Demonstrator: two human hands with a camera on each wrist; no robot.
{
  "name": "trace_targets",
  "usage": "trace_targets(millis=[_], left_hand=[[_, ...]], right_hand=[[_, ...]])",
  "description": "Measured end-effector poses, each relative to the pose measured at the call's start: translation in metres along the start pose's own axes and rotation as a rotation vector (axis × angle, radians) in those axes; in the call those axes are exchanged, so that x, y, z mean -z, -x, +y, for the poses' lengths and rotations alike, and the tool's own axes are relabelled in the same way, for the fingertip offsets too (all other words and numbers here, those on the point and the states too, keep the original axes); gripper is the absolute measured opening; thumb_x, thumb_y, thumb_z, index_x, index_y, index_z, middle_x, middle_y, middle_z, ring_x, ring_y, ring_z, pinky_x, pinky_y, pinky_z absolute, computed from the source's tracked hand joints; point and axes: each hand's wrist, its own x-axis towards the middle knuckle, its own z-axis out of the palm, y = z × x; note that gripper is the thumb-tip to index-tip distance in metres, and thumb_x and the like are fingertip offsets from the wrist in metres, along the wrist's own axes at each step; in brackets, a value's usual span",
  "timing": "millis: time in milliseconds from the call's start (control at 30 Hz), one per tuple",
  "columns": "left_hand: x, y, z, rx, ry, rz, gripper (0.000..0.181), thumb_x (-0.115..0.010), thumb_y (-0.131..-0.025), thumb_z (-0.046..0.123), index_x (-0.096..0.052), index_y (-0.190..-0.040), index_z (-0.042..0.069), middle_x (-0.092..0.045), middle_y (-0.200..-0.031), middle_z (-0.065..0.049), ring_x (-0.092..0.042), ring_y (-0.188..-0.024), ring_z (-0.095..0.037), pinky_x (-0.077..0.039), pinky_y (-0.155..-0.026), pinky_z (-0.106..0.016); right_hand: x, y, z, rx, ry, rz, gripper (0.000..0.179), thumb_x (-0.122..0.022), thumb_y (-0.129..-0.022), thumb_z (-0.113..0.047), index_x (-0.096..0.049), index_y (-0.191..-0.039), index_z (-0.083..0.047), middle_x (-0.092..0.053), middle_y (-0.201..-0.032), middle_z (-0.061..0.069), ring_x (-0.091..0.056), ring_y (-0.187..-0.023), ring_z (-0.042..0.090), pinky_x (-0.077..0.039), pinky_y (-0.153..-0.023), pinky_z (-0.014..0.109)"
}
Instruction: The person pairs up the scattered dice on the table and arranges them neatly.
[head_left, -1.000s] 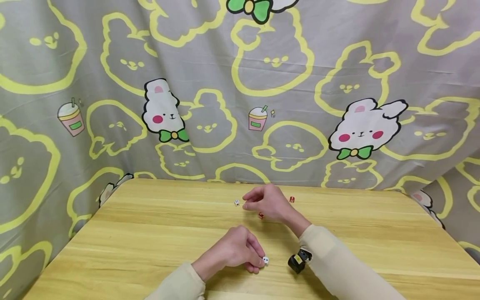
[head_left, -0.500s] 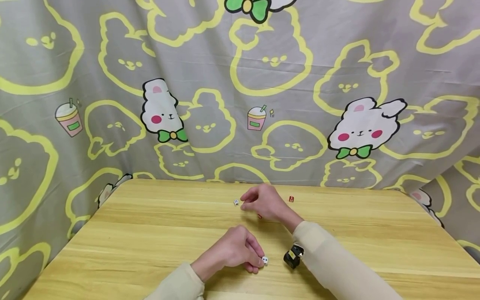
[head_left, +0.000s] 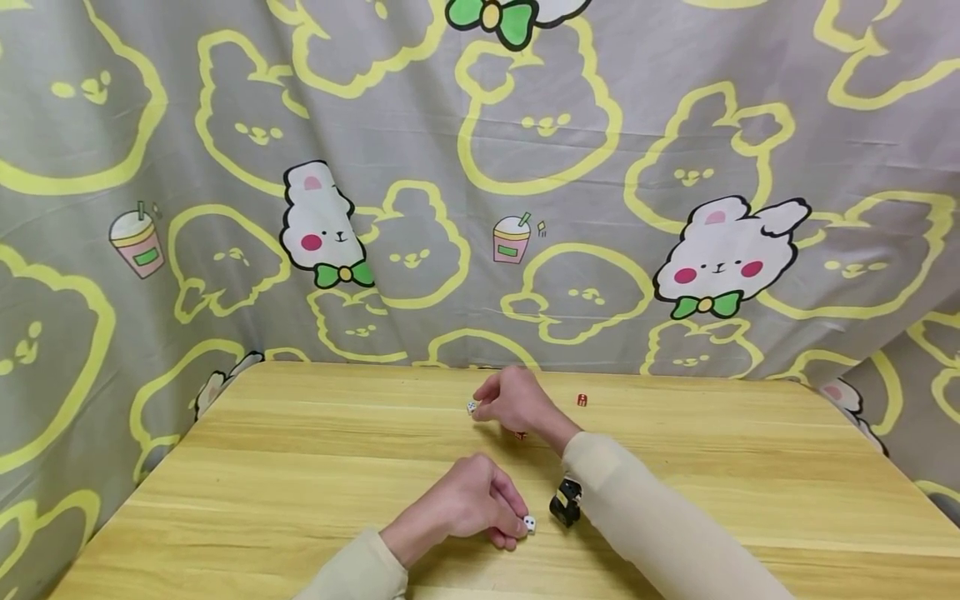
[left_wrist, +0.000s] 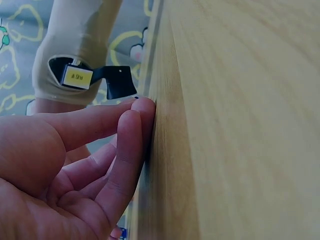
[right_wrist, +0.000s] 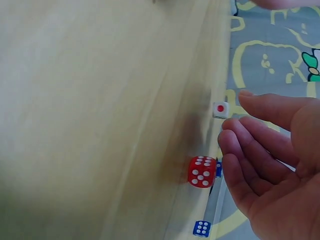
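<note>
Low over the table's near middle, my left hand (head_left: 476,507) pinches a white die (head_left: 529,524) between thumb and fingertips. In the left wrist view the same hand (left_wrist: 85,170) has its fingertips together close to the wood, with the die hidden. My right hand (head_left: 517,404) reaches toward the back, its fingertips right at another white die (head_left: 472,407). From the right wrist, this white die (right_wrist: 220,109) shows a red dot and lies just beyond the parted thumb and fingers (right_wrist: 257,142). A red die (head_left: 521,435) sits below the right hand, partly covered.
Another red die (head_left: 582,400) lies right of the right hand. The right wrist view shows a blue die (right_wrist: 201,229) near a larger-looking red die (right_wrist: 201,172). A black wrist camera (head_left: 566,502) hangs from the right sleeve. A patterned curtain (head_left: 420,242) stands behind the wooden table (head_left: 300,467).
My right hand has moved a little left, bringing its fingertips up to the white die at the back. My left hand stays in place, holding its white die.
</note>
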Motion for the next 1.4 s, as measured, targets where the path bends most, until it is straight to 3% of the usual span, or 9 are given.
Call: trace_targets(millis=[500,733,1067,1400], left_hand=[[0.001,-0.001,0.0,-0.004,0.003,-0.011,0.013,-0.082,-0.08,-0.012,-0.076,-0.079,-0.001,-0.077,-0.07,-0.014,-0.07,-0.055,-0.013,-0.061,-0.055,-0.028],[0.001,0.0,-0.001,-0.013,0.002,-0.011,0.011,-0.082,-0.08,-0.012,-0.076,-0.081,-0.002,-0.077,-0.071,-0.015,-0.07,-0.055,-0.014,-0.061,-0.055,-0.028],[0.001,-0.001,-0.003,-0.02,0.002,-0.005,0.011,-0.081,-0.08,-0.013,-0.077,-0.084,-0.003,-0.078,-0.072,-0.017,-0.07,-0.055,-0.014,-0.062,-0.056,-0.03],[0.001,-0.002,-0.004,-0.016,0.012,-0.013,0.012,-0.081,-0.08,-0.013,-0.077,-0.082,-0.002,-0.078,-0.073,-0.016,-0.07,-0.055,-0.014,-0.062,-0.056,-0.029]], right_hand=[[-0.009,-0.011,-0.001,-0.022,0.09,-0.015,0.021,-0.092,-0.083,-0.015,-0.085,-0.102,-0.012,-0.081,-0.087,-0.004,-0.068,-0.078,0.007,-0.055,-0.075,0.024],[-0.009,-0.012,-0.002,-0.024,0.099,-0.006,0.021,-0.091,-0.083,-0.015,-0.085,-0.102,-0.012,-0.08,-0.086,-0.004,-0.066,-0.078,0.008,-0.053,-0.073,0.023],[-0.012,-0.016,-0.001,-0.02,0.109,0.031,0.011,-0.092,-0.081,-0.016,-0.084,-0.088,-0.017,-0.081,-0.086,-0.006,-0.064,-0.084,0.013,-0.054,-0.079,0.028],[-0.014,-0.018,0.002,-0.015,0.106,0.014,0.006,-0.091,-0.083,-0.018,-0.086,-0.086,-0.019,-0.082,-0.086,-0.007,-0.062,-0.083,0.011,-0.051,-0.075,0.025]])
